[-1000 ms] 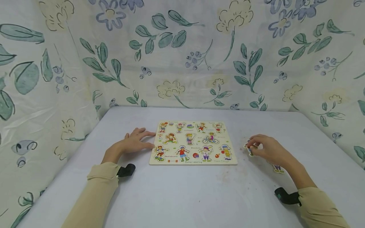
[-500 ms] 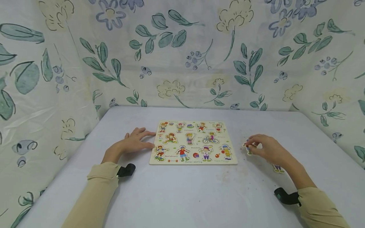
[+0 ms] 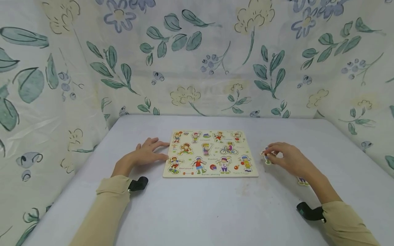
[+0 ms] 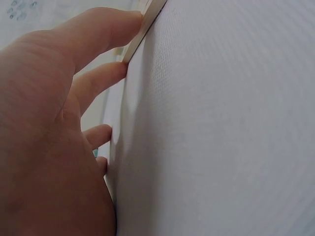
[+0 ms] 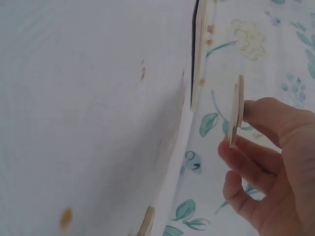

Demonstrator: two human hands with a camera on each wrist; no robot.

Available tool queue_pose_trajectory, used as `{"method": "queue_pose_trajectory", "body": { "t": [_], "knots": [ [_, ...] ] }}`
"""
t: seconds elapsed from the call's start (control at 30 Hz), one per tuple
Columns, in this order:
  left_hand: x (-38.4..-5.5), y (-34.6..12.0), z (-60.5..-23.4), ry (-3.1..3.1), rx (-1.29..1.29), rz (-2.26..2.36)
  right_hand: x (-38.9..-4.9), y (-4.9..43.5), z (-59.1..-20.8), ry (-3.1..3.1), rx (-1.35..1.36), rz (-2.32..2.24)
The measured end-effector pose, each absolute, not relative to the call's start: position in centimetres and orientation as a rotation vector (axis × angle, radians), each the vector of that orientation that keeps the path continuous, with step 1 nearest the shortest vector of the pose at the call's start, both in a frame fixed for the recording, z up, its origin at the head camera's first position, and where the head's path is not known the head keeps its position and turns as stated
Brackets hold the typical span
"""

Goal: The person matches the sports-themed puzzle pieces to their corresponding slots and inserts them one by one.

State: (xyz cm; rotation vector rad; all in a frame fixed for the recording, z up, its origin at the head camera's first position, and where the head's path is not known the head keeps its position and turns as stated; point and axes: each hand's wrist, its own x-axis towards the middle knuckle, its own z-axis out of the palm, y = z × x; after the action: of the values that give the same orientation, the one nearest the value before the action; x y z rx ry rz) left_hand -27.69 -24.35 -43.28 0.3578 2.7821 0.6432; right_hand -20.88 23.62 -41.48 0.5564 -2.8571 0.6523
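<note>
A wooden picture puzzle board (image 3: 212, 159) with several cartoon sports figures lies flat on the table. My left hand (image 3: 146, 153) is at its left side; in the left wrist view the thumb and forefinger meet the board's edge (image 4: 142, 37), fingers spread. To the right of the board, my right hand (image 3: 286, 158) pinches a small figure-shaped puzzle piece (image 3: 266, 157) between thumb and fingers. The right wrist view shows this piece (image 5: 237, 110) edge-on, raised off the table. Another figure piece (image 3: 303, 181) lies on the table, partly hidden by the right wrist.
A white cloth (image 3: 197, 208) covers the table, with small dark specks and brownish marks at right. Floral curtains (image 3: 212, 95) hang behind and at both sides. Black wrist cameras (image 3: 138, 183) sit at the beige sleeves (image 3: 114, 194).
The right hand, pinching the puzzle piece, has shifted slightly up and left toward the board. The left hand stays at the board's edge. The head view has shifted a little.
</note>
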Motion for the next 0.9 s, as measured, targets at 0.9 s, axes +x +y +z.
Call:
{"method": "queue_pose_trajectory", "body": {
  "t": [0.9],
  "knots": [
    [-27.7,-24.5,-43.3,2.779,0.359,0.647,-22.4,18.8,-40.7,-2.834,0.639,0.674]
  ]
}}
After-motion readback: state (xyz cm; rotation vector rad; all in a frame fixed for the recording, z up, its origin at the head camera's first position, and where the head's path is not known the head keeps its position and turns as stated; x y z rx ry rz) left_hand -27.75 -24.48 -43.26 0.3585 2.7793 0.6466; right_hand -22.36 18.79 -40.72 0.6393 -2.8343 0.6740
